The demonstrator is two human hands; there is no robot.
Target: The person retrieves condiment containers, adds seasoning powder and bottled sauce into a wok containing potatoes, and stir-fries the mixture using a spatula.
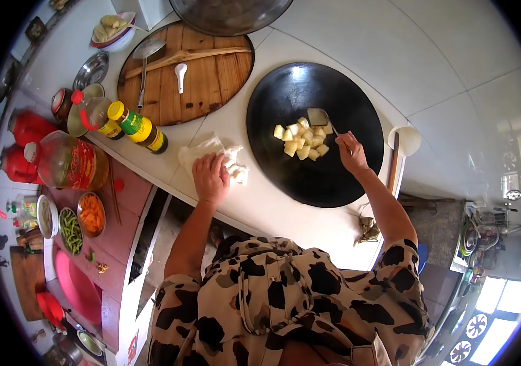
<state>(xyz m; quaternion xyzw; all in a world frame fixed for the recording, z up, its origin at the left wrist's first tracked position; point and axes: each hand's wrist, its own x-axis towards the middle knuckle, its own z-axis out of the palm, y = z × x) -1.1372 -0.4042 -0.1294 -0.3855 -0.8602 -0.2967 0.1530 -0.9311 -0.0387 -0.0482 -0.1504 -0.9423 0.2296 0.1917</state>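
Observation:
My right hand [353, 154] is closed around the handle of a metal spatula [317, 117]. The spatula's blade rests against pale, chunky pieces of food [302, 140], perhaps potato, inside a large black wok [333, 180] set in the counter. My left hand [211, 177] lies to the left of the wok with its fingers curled over a crumpled whitish cloth [202, 149] on the counter. Part of the cloth is hidden under the hand.
A round wooden lid [211, 91] carries a white spoon [180, 78], a ladle [143, 67] and a wooden stick. Yellow-capped bottle [138, 127] and large oil jug [68, 160] stand left. Below are bowls of carrot pieces [91, 215] and green vegetables [71, 232].

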